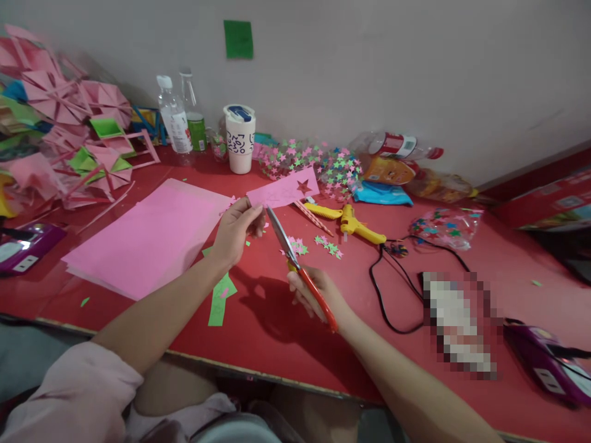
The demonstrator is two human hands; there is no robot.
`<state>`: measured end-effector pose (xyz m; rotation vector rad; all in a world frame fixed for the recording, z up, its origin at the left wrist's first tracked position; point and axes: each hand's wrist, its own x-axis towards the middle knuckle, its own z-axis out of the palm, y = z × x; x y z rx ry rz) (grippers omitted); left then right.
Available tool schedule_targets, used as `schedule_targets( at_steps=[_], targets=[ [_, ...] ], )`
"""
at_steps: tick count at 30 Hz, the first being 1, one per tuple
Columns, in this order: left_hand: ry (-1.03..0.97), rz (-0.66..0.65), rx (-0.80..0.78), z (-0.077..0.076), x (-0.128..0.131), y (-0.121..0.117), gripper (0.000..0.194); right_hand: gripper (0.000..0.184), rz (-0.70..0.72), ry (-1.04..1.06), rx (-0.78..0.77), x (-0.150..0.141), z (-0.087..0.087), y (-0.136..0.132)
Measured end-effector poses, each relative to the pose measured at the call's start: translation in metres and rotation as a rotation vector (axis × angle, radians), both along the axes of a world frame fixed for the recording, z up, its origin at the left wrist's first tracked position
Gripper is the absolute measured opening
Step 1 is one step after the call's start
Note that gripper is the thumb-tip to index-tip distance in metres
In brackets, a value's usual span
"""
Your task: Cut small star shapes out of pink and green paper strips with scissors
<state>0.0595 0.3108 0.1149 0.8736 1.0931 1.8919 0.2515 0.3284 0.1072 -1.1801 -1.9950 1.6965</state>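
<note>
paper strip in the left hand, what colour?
The paper strip is pink, with a star-shaped cut-out near its far end. Head view, the only one.

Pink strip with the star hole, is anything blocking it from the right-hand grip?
Nothing visible blocks the way: only the scissors, held in the right-hand grip, reach toward the pink strip. The left-hand grip pinches the strip's near end, its fingertips close to the blade tips.

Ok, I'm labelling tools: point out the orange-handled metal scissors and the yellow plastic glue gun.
Orange-handled metal scissors point(292, 253): head view, blade near the handle.
Yellow plastic glue gun point(358, 227): head view, its body.
</note>
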Motion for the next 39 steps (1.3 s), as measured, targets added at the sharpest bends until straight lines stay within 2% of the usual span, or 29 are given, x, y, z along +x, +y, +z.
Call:
schedule_targets(
  at_steps=[6,15,27,39],
  targets=[
    [0.038,0.011,-0.005,0.000,0.000,-0.001,0.015,0.043,0.047,0.025,0.016,0.002,0.002,-0.002],
    [0.026,-0.007,0.001,0.000,-0.003,0.000,0.014,0.048,0.050,0.008,0.003,0.002,0.001,-0.001],
    [0.106,-0.065,-0.011,0.002,-0.014,0.000,0.017,0.044,0.045,-0.047,-0.008,0.000,0.008,0.000],
    [0.319,0.008,-0.052,0.008,-0.018,-0.004,0.024,0.046,0.045,-0.089,-0.041,0.002,0.010,0.003]
  ],
)
